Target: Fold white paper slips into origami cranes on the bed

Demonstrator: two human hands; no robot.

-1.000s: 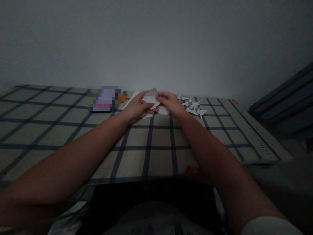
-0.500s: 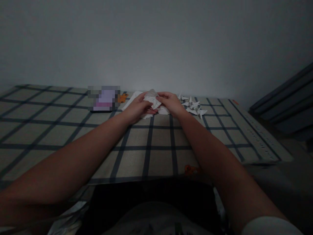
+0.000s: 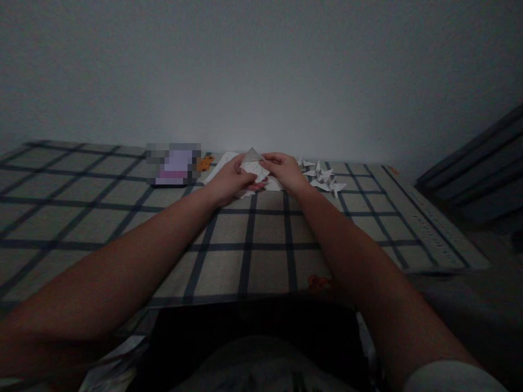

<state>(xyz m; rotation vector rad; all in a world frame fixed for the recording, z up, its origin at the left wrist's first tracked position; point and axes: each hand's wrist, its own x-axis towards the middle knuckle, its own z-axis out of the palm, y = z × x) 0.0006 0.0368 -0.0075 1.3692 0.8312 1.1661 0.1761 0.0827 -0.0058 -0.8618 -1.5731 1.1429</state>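
Note:
My left hand and my right hand meet at the far middle of the checked cloth, fingers pinched on a piece of folded white paper held between them. A pointed flap of the paper sticks up above my fingers. More white paper sheets lie flat under and behind my hands. Both forearms stretch forward from the near edge.
Several small white folded paper cranes sit just right of my right hand. A blurred purple object and a small orange thing lie to the left. The checked cloth ends at the right; a dark slanted panel stands beyond. A plain wall is behind.
The paper between my fingers has been pressed flatter and now shows a sharper point on top. Both hands stay in nearly the same place.

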